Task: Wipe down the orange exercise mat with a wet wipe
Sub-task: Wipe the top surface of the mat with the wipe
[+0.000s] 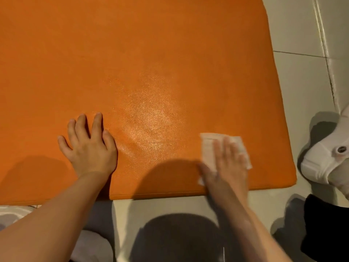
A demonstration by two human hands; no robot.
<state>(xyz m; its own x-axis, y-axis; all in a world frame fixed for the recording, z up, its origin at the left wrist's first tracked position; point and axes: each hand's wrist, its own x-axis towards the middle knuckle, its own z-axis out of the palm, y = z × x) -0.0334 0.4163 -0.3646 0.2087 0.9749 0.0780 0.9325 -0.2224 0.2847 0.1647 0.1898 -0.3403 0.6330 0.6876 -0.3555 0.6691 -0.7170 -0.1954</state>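
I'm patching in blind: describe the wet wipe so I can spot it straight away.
Find the big orange mat that fills most of the view, then go to its near right corner. The wet wipe is the pale crumpled sheet pressed flat there under the right hand. The left hand rests bare on the mat.

- The orange mat (141,53) lies flat on the floor. It has a shiny wet patch near the middle.
- The white wet wipe (207,148) lies flat on the mat, near its right corner, under my fingers.
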